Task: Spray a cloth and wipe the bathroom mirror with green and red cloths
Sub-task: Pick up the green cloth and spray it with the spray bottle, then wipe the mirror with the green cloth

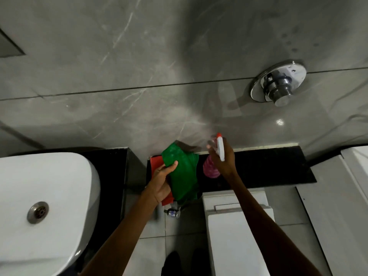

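Observation:
My left hand (162, 181) grips a green cloth (184, 172) with a red cloth (156, 161) bunched behind it; the red one shows at the upper left and below the hand. My right hand (221, 158) holds a spray bottle (220, 149) with a white head, red nozzle tip and pink body. The nozzle points left toward the green cloth, a short gap away. Both hands hover over a black ledge (268, 166). No mirror is in view.
A white basin (45, 206) with a metal drain sits at the left on a black counter. A white toilet cistern (237, 226) stands below my right arm. A chrome flush button (278, 84) protrudes from the grey tiled wall. A small valve (172, 213) sits low by the floor.

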